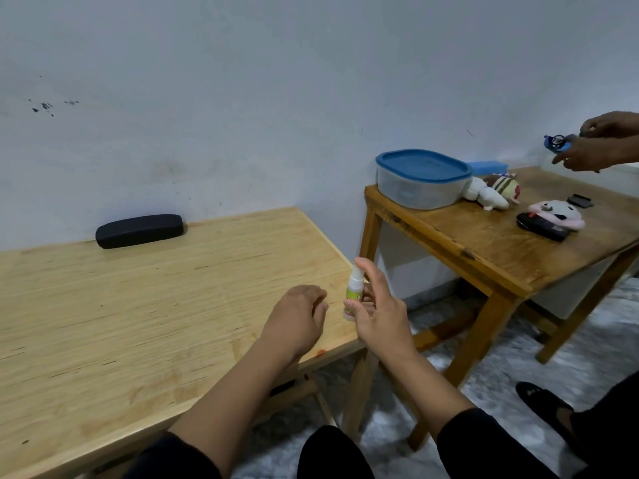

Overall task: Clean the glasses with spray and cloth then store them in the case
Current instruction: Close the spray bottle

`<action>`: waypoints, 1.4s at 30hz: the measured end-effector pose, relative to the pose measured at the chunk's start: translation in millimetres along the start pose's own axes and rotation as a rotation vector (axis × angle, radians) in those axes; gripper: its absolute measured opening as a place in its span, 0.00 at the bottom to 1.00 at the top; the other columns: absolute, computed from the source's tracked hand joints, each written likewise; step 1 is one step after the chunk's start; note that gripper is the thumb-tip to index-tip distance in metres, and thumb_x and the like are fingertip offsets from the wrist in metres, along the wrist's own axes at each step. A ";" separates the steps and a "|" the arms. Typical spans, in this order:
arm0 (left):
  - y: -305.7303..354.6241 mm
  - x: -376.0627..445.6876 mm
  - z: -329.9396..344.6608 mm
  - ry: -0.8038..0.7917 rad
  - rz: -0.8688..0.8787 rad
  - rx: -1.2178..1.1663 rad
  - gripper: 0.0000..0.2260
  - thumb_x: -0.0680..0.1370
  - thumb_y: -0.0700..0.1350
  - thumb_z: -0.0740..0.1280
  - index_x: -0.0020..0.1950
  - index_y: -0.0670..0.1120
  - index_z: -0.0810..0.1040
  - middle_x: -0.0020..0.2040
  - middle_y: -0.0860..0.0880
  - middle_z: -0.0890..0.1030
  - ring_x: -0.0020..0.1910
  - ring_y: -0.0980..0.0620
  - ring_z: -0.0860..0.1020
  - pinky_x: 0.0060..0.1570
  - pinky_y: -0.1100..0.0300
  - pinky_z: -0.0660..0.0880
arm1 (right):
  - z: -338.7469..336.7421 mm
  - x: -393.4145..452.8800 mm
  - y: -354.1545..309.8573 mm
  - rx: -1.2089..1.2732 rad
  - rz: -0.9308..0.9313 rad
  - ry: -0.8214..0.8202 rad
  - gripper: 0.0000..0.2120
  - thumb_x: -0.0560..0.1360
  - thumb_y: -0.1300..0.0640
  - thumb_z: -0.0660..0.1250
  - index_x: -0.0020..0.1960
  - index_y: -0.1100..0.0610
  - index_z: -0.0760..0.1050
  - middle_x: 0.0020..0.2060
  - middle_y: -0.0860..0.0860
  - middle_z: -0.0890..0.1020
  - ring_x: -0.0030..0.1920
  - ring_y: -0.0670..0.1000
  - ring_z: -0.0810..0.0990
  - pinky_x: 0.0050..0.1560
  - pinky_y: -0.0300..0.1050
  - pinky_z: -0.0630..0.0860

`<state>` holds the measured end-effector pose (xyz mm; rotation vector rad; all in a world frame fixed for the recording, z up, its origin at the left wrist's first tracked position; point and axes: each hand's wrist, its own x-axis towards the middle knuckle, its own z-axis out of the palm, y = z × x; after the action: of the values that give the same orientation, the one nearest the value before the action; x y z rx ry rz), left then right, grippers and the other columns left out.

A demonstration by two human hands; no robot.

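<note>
My right hand (378,311) holds a small white spray bottle (354,288) with a green label upright, at the right edge of the light wooden table (138,323); one finger rests on the bottle's top. My left hand (297,318) hovers just left of the bottle with its fingers curled downward, and I cannot see anything in it. A closed black glasses case (139,231) lies at the table's far edge against the wall. Neither the glasses nor a cloth is visible.
A darker wooden table (484,243) stands to the right with a blue-lidded plastic container (422,178), plush toys (491,191) and a dark flat object (543,226). Another person's hands (598,143) hold a blue toy at the far right; a black shoe (543,406) rests on the floor.
</note>
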<state>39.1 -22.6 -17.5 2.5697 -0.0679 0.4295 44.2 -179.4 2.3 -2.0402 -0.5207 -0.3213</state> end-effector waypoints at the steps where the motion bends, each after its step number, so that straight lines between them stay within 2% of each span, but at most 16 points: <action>1: -0.5 0.3 0.3 0.003 0.003 0.003 0.15 0.78 0.48 0.60 0.63 0.47 0.74 0.62 0.49 0.76 0.62 0.52 0.71 0.62 0.61 0.66 | 1.4 0.6 -0.1 0.000 0.008 0.005 0.34 0.73 0.65 0.67 0.64 0.33 0.60 0.51 0.52 0.77 0.46 0.47 0.82 0.47 0.46 0.82; 4: 1.0 -0.2 -0.5 -0.001 0.010 0.012 0.15 0.78 0.48 0.59 0.63 0.47 0.74 0.62 0.49 0.76 0.62 0.52 0.71 0.62 0.60 0.66 | 4.4 2.8 -0.3 0.002 0.019 0.015 0.32 0.73 0.66 0.67 0.66 0.37 0.62 0.49 0.51 0.77 0.46 0.47 0.81 0.47 0.47 0.82; 8: 0.8 -0.7 -6.3 0.040 -0.051 -0.028 0.15 0.79 0.49 0.59 0.63 0.47 0.74 0.62 0.48 0.77 0.61 0.52 0.72 0.62 0.60 0.67 | 3.3 9.4 -6.7 0.004 0.048 -0.054 0.32 0.73 0.61 0.69 0.68 0.37 0.61 0.45 0.48 0.77 0.42 0.42 0.81 0.42 0.28 0.77; 15: -44.2 5.0 -63.8 0.176 -0.255 0.046 0.16 0.80 0.49 0.56 0.65 0.46 0.71 0.64 0.47 0.75 0.63 0.49 0.71 0.64 0.55 0.68 | 32.7 33.3 -42.3 0.158 0.043 -0.084 0.31 0.73 0.63 0.69 0.67 0.38 0.63 0.46 0.45 0.76 0.40 0.33 0.78 0.34 0.22 0.71; 20: -112.6 11.2 -106.4 0.130 -0.428 0.154 0.19 0.80 0.48 0.54 0.69 0.42 0.66 0.68 0.43 0.70 0.67 0.46 0.67 0.68 0.50 0.64 | 82.2 64.3 -65.5 0.226 0.022 -0.104 0.30 0.73 0.63 0.69 0.66 0.39 0.65 0.46 0.50 0.78 0.40 0.41 0.79 0.34 0.26 0.74; 23: -150.0 14.3 -121.5 0.071 -0.508 0.245 0.19 0.81 0.47 0.53 0.69 0.40 0.65 0.69 0.41 0.69 0.70 0.44 0.64 0.69 0.48 0.62 | 116.1 85.0 -73.4 0.286 0.025 -0.108 0.31 0.72 0.65 0.70 0.65 0.39 0.66 0.44 0.52 0.77 0.38 0.45 0.81 0.38 0.35 0.80; 26: -176.9 18.4 -128.2 0.001 -0.575 0.318 0.20 0.81 0.49 0.52 0.70 0.40 0.63 0.72 0.41 0.65 0.73 0.43 0.58 0.71 0.47 0.58 | 149.7 109.7 -78.6 0.293 0.026 -0.128 0.31 0.72 0.65 0.70 0.64 0.37 0.66 0.42 0.48 0.77 0.36 0.44 0.79 0.38 0.41 0.82; 33: -193.1 23.5 -116.9 -0.054 -0.592 0.384 0.24 0.81 0.51 0.45 0.75 0.42 0.50 0.76 0.44 0.53 0.75 0.46 0.50 0.73 0.50 0.50 | 223.6 183.0 -88.5 0.320 0.040 -0.165 0.30 0.72 0.66 0.68 0.63 0.36 0.66 0.43 0.50 0.77 0.41 0.50 0.82 0.39 0.46 0.83; 42: -198.7 22.9 -111.7 -0.019 -0.589 0.389 0.24 0.81 0.51 0.43 0.75 0.42 0.49 0.77 0.45 0.52 0.75 0.47 0.49 0.72 0.52 0.47 | 286.5 250.2 -76.8 0.258 0.009 -0.146 0.30 0.73 0.68 0.65 0.63 0.38 0.65 0.47 0.52 0.76 0.43 0.51 0.81 0.42 0.51 0.83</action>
<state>54.8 205.9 -18.2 2.7913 0.8170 0.2013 229.4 160.8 25.5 -1.8219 -0.6101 -0.0937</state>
